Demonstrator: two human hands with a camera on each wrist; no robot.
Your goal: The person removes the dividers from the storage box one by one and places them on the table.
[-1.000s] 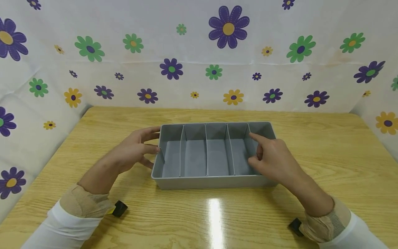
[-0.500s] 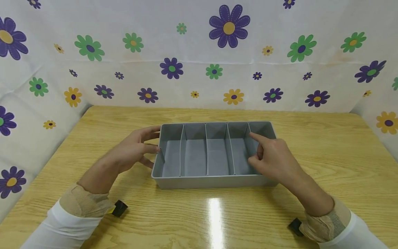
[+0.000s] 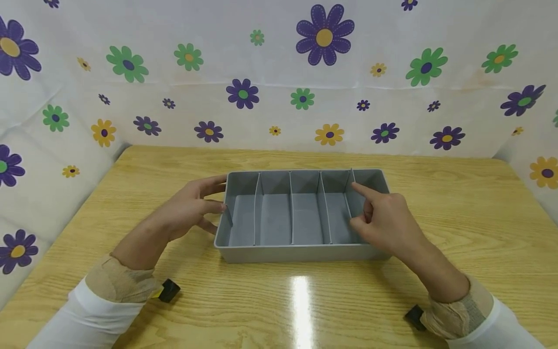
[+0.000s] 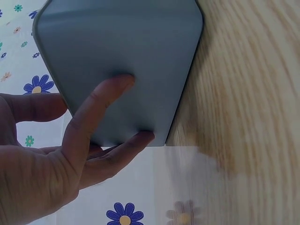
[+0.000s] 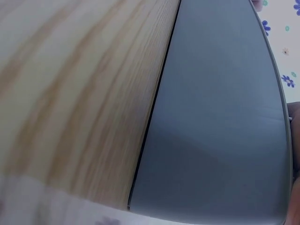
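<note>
A grey rectangular tray (image 3: 305, 253) with thin upright dividers sits on the wooden table. My left hand (image 3: 187, 208) is at its left end, fingers extended and fingertips against the outer end wall, as the left wrist view shows up close. Over the right part of the tray, my right hand (image 3: 385, 218) pinches the rightmost divider (image 3: 352, 198) between forefinger and thumb, its other fingers curled. That divider's far corner stands slightly above the rim. The right wrist view has mostly the tray's outer side (image 5: 211, 122), with the hand barely visible at the edge.
The wooden table (image 3: 240, 310) reaches back to a white cloth (image 3: 270, 63) printed with flowers, which also stands along both sides. Small black devices hang by the left wrist (image 3: 169, 291) and the right wrist (image 3: 415, 317).
The rightmost divider has risen slightly, its far corner now above the rim. The right hand keeps its pinch, and the left hand stays at the tray's end. The head view shifts a little.
</note>
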